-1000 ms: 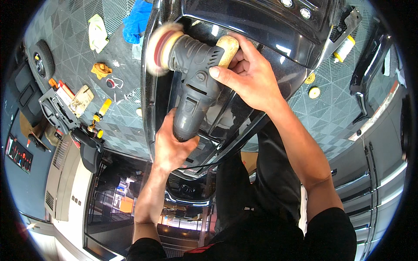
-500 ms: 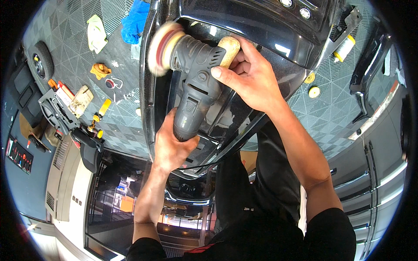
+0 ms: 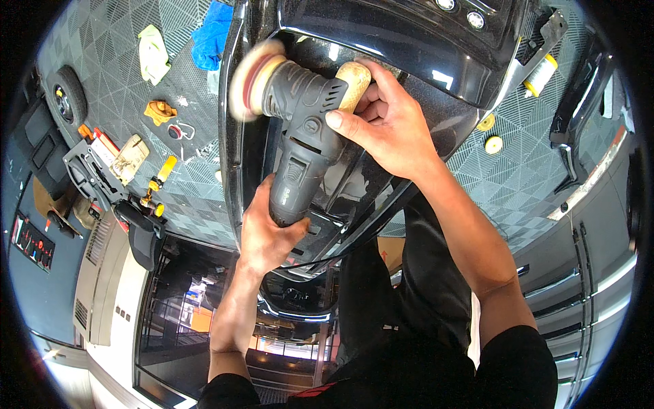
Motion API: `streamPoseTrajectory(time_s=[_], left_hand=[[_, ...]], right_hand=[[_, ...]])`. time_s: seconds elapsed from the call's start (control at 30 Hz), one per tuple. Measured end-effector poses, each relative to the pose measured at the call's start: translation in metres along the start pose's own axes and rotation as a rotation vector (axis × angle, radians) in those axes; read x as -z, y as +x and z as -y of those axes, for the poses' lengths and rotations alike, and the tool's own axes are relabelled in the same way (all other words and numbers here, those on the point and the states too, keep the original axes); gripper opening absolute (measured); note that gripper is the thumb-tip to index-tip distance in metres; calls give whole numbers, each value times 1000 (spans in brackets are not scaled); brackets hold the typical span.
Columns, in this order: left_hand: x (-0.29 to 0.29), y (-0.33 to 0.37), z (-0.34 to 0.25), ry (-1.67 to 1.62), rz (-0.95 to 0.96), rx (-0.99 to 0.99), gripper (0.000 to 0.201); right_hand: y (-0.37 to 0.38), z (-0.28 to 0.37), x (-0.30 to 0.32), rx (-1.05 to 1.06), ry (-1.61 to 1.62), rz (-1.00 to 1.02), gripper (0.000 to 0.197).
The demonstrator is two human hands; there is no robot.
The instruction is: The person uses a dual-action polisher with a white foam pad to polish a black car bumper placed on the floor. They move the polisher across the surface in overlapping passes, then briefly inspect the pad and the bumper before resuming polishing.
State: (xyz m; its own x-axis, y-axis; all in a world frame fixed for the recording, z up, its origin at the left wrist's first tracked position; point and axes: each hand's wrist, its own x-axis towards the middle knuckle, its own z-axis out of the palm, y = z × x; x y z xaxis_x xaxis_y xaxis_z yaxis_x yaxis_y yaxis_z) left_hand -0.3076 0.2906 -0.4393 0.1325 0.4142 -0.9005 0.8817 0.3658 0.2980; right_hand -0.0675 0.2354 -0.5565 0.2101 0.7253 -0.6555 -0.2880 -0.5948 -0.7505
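Note:
A dark grey car polisher (image 3: pixel 310 140) is held in both hands over a glossy black car body part (image 3: pixel 388 49), which looks like a bumper. My left hand (image 3: pixel 268 235) wraps around the lower end of its body. My right hand (image 3: pixel 388 129) is closed on the tool's head, with fingers at the worn tan cover (image 3: pixel 355 85) and the thumb across the edge. The round pad (image 3: pixel 252 80), cream with a dark red band, is smeared by motion at the upper left. It overlaps the panel's left edge; I cannot tell whether it touches.
Left on the grey tiled floor (image 3: pixel 194 198) lie a blue cloth (image 3: pixel 211 37), a pale green cloth (image 3: pixel 153 54), an orange cloth (image 3: pixel 159 112), a yellow-and-black tool (image 3: pixel 161 178) and a wheel (image 3: pixel 66 97). Right are a yellow-capped bottle (image 3: pixel 540 75), round yellow pads (image 3: pixel 493 144) and a black trim part (image 3: pixel 578 105).
The polisher and both hands have shifted very slightly left and down. Both hands keep their grip, and the pad is blurred in both frames.

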Motion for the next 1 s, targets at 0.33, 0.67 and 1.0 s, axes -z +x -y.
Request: streamPoseTrajectory(time_s=[0.33,0.67,1.0], left_hand=[[2,-1,-13,26,-2,16,85],[0,-22,5,70,-24,5,84],[-2,-35,23,4,-29,22,84]], right_hand=[[3,-2,2,13,-27,8,93],[-7,0,-8,-19,-102,115,88],[-18,-5,-18,0,-21,123,90]])
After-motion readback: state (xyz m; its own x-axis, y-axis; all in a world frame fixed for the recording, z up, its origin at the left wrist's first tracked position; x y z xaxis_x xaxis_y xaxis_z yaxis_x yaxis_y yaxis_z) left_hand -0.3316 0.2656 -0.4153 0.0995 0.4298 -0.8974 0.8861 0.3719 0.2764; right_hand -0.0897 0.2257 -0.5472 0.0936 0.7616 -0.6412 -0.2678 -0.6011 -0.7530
